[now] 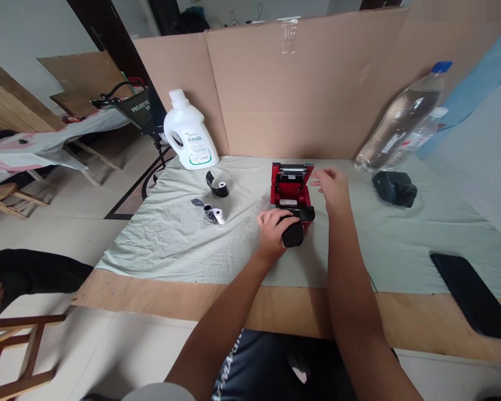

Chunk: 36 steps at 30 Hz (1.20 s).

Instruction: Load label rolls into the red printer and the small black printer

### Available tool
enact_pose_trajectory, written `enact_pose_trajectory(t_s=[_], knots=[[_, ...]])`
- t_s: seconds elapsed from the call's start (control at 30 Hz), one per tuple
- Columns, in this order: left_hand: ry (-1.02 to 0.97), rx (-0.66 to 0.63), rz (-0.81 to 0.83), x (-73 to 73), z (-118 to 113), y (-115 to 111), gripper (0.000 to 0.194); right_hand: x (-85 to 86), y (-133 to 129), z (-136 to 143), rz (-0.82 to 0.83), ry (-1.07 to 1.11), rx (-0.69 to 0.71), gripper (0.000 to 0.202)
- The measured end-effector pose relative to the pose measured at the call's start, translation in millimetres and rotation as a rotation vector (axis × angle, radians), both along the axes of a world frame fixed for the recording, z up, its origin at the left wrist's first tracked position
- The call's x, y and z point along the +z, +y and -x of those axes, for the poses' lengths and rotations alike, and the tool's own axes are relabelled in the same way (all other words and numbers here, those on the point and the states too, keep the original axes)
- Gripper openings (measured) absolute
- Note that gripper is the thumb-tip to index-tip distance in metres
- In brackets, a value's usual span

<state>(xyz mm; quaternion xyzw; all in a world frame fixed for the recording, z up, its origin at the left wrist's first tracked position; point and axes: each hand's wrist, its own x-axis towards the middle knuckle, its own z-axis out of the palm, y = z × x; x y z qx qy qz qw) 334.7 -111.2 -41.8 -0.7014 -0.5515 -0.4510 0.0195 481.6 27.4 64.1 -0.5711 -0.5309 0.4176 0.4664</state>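
Observation:
A small red-and-black printer (305, 196) stands on the cloth in front of me with its lid raised, so its inside shows. My left hand (271, 229) is closed around a dark, rounded object (293, 236) that looks like a black paper roll, held against the printer's near left side. My right hand (333, 186) is at the right of the raised lid, fingers partly stretched toward its edge; whether they touch it I cannot tell. Left of the printer lie a black-backed paper roll (221, 190) with a curled end and another roll (218, 216) beside dark crumpled wrapping.
A white detergent jug (192, 136) stands at the back left by a cardboard wall (304, 94). Clear plastic bottles (404, 120) lean at the back right. A black wrapped object (394, 188) lies near them. A dark phone (474, 295) rests at the right front edge.

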Motion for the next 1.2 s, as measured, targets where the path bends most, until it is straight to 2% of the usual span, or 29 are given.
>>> enact_pose_trajectory(t_s=[0.03, 0.17, 0.27, 0.33, 0.37, 0.53, 0.6, 0.67, 0.77, 0.87, 1.03, 1.2], knots=[[-0.004, -0.009, -0.009, 0.2, -0.2, -0.6, 0.025, -1.4, 1.0, 3.8, -0.019, 0.043, -0.033, 0.023], [-0.007, -0.011, -0.024, 1.9, -0.6, -2.6, 0.026, -10.6, 3.3, 18.1, -0.06, 0.112, 0.002, 0.036], [-0.002, -0.007, -0.043, 3.1, -0.6, -3.4, 0.026, -16.0, 5.7, 18.2, -0.05, 0.125, -0.009, 0.021], [0.001, -0.006, -0.045, 3.5, -0.8, -3.5, 0.025, -17.8, 7.6, 12.3, 0.008, 0.131, 0.035, 0.01], [0.002, -0.006, -0.038, 3.5, -1.1, -3.5, 0.025, -18.4, 8.2, 7.9, 0.044, 0.126, 0.077, 0.012], [-0.024, -0.034, -0.101, 0.1, -1.5, -1.5, 0.026, -27.4, 4.6, -20.5, 0.23, 0.085, 0.366, 0.061], [-0.018, -0.044, -0.152, -2.0, 1.0, 1.6, 0.027, -37.6, 1.3, -29.4, 0.297, 0.108, 0.475, 0.067], [-0.002, -0.024, -0.148, -3.1, 5.9, 6.4, 0.035, -51.0, -0.7, -34.5, 0.313, 0.163, 0.541, 0.062], [-0.044, 0.055, -0.042, -2.3, 14.7, 14.7, 0.055, -71.3, 0.8, -37.0, 0.293, 0.252, 0.592, 0.053], [-0.14, 0.081, 0.056, 0.7, 20.3, 21.5, 0.052, -85.0, 7.8, -38.6, 0.292, 0.295, 0.638, 0.049], [-0.271, 0.082, 0.1, 5.2, 20.9, 27.3, 0.055, -92.8, 20.0, -42.5, 0.297, 0.292, 0.602, 0.051], [-0.298, 0.099, 0.094, 1.3, 18.6, 26.9, 0.047, -91.4, 10.5, -39.9, 0.281, 0.3, 0.612, 0.051]])
